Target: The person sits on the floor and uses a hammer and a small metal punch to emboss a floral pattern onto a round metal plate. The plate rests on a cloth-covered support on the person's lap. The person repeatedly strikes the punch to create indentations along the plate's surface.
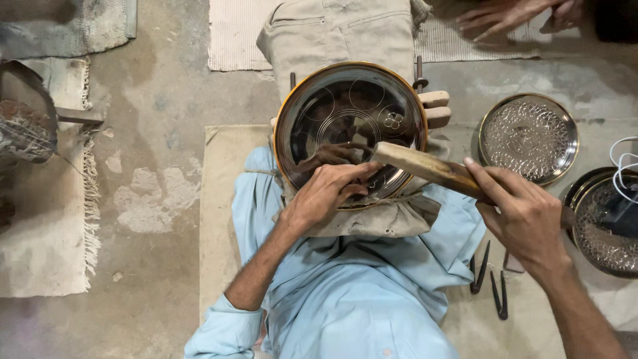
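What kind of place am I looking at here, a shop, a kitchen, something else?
Probably a floor-level metalcraft workshop. The left hand steadies a shiny engraved plate while the right hand holds a wooden mallet; finished patterned plates and pointed metal tools lie on the concrete floor.

Three round metal plates are in view: one large shiny plate [350,126] with engraved circles, one smaller hammered plate [530,137] to its right, and one dark patterned plate [603,226] partly cut off at the right edge. One wooden mallet [432,169] lies across the large plate. The person's own two hands show, the left hand [323,194] and the right hand [525,216]. One other person's hand [508,14] appears at the top right. Two dark pointed metal tools [490,282] lie on the floor. One white cable [625,166] loops at the right edge.
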